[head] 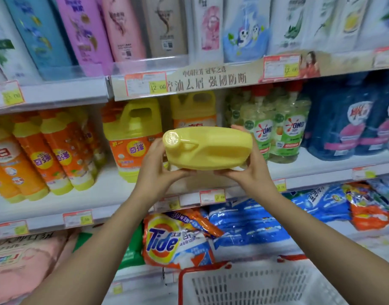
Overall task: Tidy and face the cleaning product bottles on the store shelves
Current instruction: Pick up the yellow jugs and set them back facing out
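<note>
The middle shelf (pixel 114 192) runs behind both hands, with a gap on it beyond the grip, between a labelled yellow jug (pixel 131 137) to the left and green OMO bottles (pixel 275 130) to the right. The yellow detergent jug (pixel 207 148) lies on its side in front of that gap, long axis left to right, cap toward the left. The left hand (pixel 155 168) holds its cap end, the right hand (pixel 248 170) its base, both closed on it. Judged, it must be stood upright, label forward, then pushed back.
</note>
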`<state>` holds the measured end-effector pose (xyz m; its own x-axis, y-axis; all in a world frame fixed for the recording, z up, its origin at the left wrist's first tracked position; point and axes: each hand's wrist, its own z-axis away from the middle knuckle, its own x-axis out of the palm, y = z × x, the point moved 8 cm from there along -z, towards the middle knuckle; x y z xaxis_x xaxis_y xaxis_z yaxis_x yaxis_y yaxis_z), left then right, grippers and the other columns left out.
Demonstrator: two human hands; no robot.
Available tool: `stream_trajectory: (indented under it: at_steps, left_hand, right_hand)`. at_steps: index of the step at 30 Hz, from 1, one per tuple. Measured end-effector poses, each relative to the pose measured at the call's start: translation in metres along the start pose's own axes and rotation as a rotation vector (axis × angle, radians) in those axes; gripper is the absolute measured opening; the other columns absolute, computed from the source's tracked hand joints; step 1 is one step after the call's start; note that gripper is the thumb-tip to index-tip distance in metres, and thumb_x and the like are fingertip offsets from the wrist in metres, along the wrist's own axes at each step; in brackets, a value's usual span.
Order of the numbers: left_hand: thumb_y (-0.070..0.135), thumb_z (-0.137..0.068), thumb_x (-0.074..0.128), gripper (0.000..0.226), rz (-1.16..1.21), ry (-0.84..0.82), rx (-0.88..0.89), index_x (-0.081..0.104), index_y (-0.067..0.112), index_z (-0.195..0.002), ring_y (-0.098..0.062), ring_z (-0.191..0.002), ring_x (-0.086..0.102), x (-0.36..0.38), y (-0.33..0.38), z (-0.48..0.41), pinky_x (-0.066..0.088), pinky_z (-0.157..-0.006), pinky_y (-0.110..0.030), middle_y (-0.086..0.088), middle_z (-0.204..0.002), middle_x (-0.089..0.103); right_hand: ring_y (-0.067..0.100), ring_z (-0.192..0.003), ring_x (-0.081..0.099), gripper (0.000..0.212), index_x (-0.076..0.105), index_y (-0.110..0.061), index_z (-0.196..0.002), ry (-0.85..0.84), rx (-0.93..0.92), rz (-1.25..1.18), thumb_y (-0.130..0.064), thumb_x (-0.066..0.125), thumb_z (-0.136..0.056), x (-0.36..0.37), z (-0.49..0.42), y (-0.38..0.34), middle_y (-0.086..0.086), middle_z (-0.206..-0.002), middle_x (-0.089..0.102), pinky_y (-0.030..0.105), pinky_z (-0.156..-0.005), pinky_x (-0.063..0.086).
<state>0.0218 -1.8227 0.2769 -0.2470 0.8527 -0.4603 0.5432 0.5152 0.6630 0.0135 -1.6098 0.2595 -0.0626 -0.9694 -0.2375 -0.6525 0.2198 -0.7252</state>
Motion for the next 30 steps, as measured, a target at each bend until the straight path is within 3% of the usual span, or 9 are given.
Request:
stream_trajectory:
  at_steps: [3,6,10,12,17,21,26,28,30]
  left_hand:
    - [0.058,-0.059,0.080,0.074,-0.009,0.003,-0.002,0.055,0.031,-0.124,-0.017,-0.117,0.055,0.017,-0.014,-0.018,0.049,-0.096,-0.048,0.004,-0.124,0.057]
    - [0.066,-0.059,0.078,0.077,-0.001,0.012,-0.054,0.056,0.030,-0.123,-0.017,-0.113,0.059,0.028,-0.035,-0.028,0.050,-0.093,-0.050,0.004,-0.120,0.063]
    - [0.063,-0.065,0.077,0.071,-0.004,0.116,-0.117,0.059,0.023,-0.122,-0.016,-0.102,0.064,0.033,-0.053,-0.033,0.054,-0.084,-0.039,0.004,-0.112,0.069]
    - [0.062,-0.068,0.071,0.068,-0.065,0.202,-0.144,0.060,0.020,-0.120,-0.019,-0.096,0.065,0.033,-0.055,-0.041,0.052,-0.077,-0.036,0.001,-0.108,0.071]
    - [0.048,-0.085,0.066,0.052,-0.235,0.292,-0.205,0.057,0.006,-0.115,-0.035,-0.091,0.063,0.041,-0.060,-0.058,0.026,-0.059,-0.024,-0.015,-0.101,0.070]
    - [0.054,-0.088,0.058,0.052,-0.457,0.271,-0.199,0.059,0.007,-0.110,-0.039,-0.088,0.061,0.038,-0.065,-0.066,0.030,-0.064,-0.033,-0.017,-0.093,0.069]
    - [0.036,-0.091,0.063,0.028,-0.575,0.384,-0.041,0.063,0.012,-0.105,-0.029,-0.091,0.052,-0.001,-0.060,-0.040,0.029,-0.072,-0.029,-0.012,-0.096,0.062]
    - [0.031,-0.089,0.065,0.030,-0.614,0.520,-0.042,0.058,0.006,-0.104,-0.034,-0.097,0.047,-0.034,-0.062,-0.023,0.031,-0.081,-0.037,-0.019,-0.101,0.056]
    - [0.034,-0.086,0.068,0.046,-0.657,0.618,-0.157,0.052,-0.001,-0.112,-0.039,-0.105,0.044,-0.067,-0.078,-0.011,0.028,-0.090,-0.042,-0.025,-0.111,0.051]
  right_hand:
    - [-0.009,-0.120,0.050,0.090,0.038,-0.026,-0.141,0.001,0.069,-0.039,-0.023,0.086,-0.064,-0.004,-0.015,0.027,-0.027,-0.127,0.051,0.013,-0.098,0.044]
    - [0.005,-0.129,0.050,0.097,0.035,-0.011,-0.147,-0.044,0.115,-0.048,-0.023,0.086,-0.066,0.001,-0.030,0.054,-0.014,-0.133,0.053,0.026,-0.106,0.044]
    - [0.015,-0.138,0.043,0.098,0.032,-0.019,-0.151,-0.092,0.146,-0.076,-0.035,0.086,-0.072,0.012,-0.052,0.078,0.002,-0.147,0.046,0.039,-0.113,0.041]
    - [0.015,-0.136,0.046,0.093,0.038,-0.024,-0.147,-0.091,0.179,-0.099,-0.045,0.084,-0.069,0.017,-0.066,0.087,0.005,-0.145,0.046,0.043,-0.110,0.044]
    - [0.009,-0.119,0.059,0.068,0.042,-0.028,-0.137,-0.114,0.202,-0.096,-0.024,0.079,-0.080,0.023,-0.096,0.103,-0.003,-0.131,0.059,0.040,-0.100,0.053]
    - [0.018,-0.120,0.060,0.080,0.040,-0.023,-0.143,-0.131,0.227,-0.044,-0.040,0.077,-0.075,0.025,-0.103,0.104,0.001,-0.133,0.061,0.046,-0.100,0.053]
    - [0.018,-0.127,0.054,0.079,0.032,-0.020,-0.149,-0.137,0.259,0.014,-0.032,0.076,-0.084,0.028,-0.102,0.104,0.002,-0.139,0.055,0.047,-0.108,0.045]
    - [0.023,-0.133,0.044,0.085,0.026,-0.022,-0.152,-0.003,0.226,0.155,-0.040,0.074,-0.084,0.029,-0.091,0.089,0.006,-0.143,0.046,0.047,-0.113,0.038]
    - [0.028,-0.137,0.034,0.083,0.026,-0.012,-0.151,0.261,0.085,0.331,-0.037,0.070,-0.086,0.032,-0.072,0.048,0.015,-0.146,0.036,0.043,-0.116,0.031]
